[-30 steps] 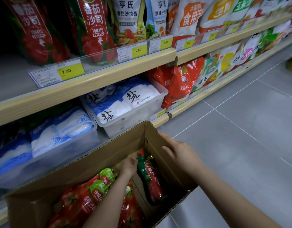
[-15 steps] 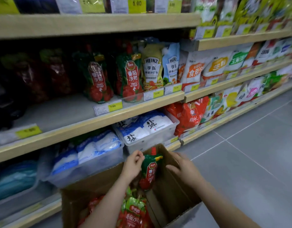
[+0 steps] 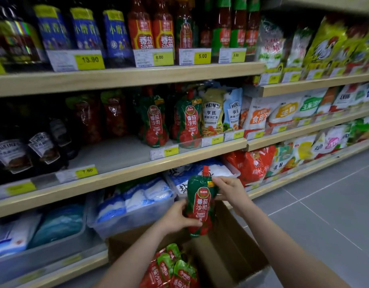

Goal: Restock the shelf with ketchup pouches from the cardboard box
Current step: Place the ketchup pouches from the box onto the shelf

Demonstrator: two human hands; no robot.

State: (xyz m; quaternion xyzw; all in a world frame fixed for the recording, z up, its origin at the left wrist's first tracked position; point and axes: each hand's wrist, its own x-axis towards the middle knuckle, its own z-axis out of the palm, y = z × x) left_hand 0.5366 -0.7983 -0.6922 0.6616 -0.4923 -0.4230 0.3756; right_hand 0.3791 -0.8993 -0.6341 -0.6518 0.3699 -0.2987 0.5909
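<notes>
A red and green ketchup pouch (image 3: 200, 206) with a red spout stands upright in the air above the cardboard box (image 3: 227, 254). My left hand (image 3: 175, 219) grips its lower left side, and my right hand (image 3: 231, 189) pinches its upper right corner. Several more ketchup pouches (image 3: 171, 269) lie inside the box. On the middle shelf (image 3: 125, 173), two matching pouches (image 3: 171, 121) stand behind a 7.90 price tag, with bare shelf surface to their left.
Heinz pouches (image 3: 221, 111) stand right of the shelved ketchup, dark Heinz bottles (image 3: 25, 148) at far left. Sauce bottles (image 3: 154, 28) fill the top shelf. Bins of salt bags (image 3: 133, 200) sit below. Grey tiled floor (image 3: 325, 215) lies to the right.
Both hands lifted one pouch out of the box, from just above its rim to chest height. My right hand left the box flap and took the pouch's top. The view tilted upward.
</notes>
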